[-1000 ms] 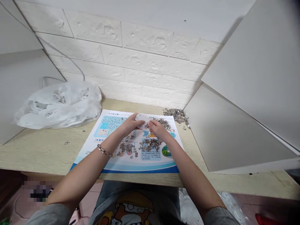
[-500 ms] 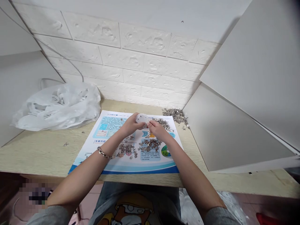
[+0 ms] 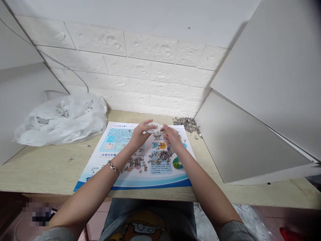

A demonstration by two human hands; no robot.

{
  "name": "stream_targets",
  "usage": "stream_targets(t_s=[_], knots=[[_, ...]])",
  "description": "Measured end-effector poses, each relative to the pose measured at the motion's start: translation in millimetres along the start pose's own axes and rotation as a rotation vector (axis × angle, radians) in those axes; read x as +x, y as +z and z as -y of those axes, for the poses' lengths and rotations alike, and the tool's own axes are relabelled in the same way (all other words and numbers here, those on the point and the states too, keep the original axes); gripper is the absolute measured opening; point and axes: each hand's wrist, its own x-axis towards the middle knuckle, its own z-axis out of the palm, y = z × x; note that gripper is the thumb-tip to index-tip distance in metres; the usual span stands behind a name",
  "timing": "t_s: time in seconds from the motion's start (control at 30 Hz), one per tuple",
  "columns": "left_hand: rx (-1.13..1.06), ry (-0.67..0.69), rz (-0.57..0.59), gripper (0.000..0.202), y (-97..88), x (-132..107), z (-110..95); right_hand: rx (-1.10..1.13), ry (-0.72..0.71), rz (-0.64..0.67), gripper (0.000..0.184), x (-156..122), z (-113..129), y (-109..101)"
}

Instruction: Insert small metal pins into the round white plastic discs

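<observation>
My left hand [image 3: 140, 134] grips a small white plastic piece [image 3: 153, 128] above the printed sheet, its fingers at the piece's left side. Close to the piece's right edge is my right hand [image 3: 171, 137], fingers curled together; whether a small part is pinched in them is too small to tell. Beneath the hands, small metal pieces lie in clusters: one metal pile [image 3: 162, 156] below my right hand, another metal cluster [image 3: 136, 163] nearer my left wrist. More of them lie partly hidden behind my right hand.
The printed sheet [image 3: 100, 175] covers the middle of the wooden table [image 3: 50, 174]. A plastic bag of white parts [image 3: 62, 118] sits at the left. At the back right is a larger heap of metal pieces [image 3: 187, 124]. White panels [image 3: 240, 140] stand on the right.
The white piece has turned to a flatter, more edge-on angle. My right hand has moved slightly right, off the piece's edge. My left fingers have shifted around it.
</observation>
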Motion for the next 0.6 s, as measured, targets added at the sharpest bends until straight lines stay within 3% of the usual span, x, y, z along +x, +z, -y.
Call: stream_targets(t_s=[0.1,0.2,0.3,0.47,0.53,0.6], knots=[[0.172,0.211,0.168,0.035,1.2,-3.5,4.2,0.087,0.081,0.016,0.033,-0.7,0.1,-1.9],[0.290,0.200,0.265,0.055,-1.0,-3.6,5.6,0.104,0.122,0.015,0.032,1.4,-1.5,-2.5],[0.404,0.056,0.133,0.061,-11.8,2.5,7.8,0.066,0.094,-0.047,0.033,5.0,-4.8,-3.6],[0.416,-0.172,-0.188,0.042,-38.1,15.1,12.2,-0.156,0.002,-0.155,0.039,9.9,-14.1,-4.9],[0.431,-0.267,-0.210,0.036,-44.8,16.8,15.0,-0.171,-0.007,-0.185,0.039,12.5,-15.5,-5.1],[0.499,-0.340,-0.123,0.035,-48.1,16.4,20.3,-0.146,0.005,-0.203,0.035,17.6,-13.7,-5.4]])
